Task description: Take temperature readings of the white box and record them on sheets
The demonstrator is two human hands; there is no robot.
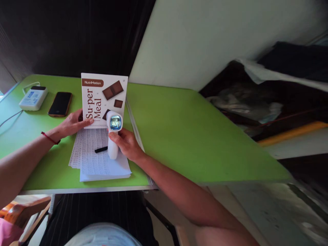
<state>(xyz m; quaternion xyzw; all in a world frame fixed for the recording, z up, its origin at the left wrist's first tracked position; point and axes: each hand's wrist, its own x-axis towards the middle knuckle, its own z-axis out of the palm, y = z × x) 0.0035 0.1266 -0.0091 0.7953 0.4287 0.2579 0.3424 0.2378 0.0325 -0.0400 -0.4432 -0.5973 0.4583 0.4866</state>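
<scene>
Over papers point(96, 160) on the green counter point(166, 136), the left hand point(71, 122) has its grip on a box's point(104, 99) lower left corner; the right hand point(128, 143) clasps a white device point(112, 150) before it. If the left grip slackens, the box could topple.

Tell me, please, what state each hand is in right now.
Left hand: closed on the white box at its lower left corner, thumb in front.
Right hand: closed around the white handheld device.
</scene>
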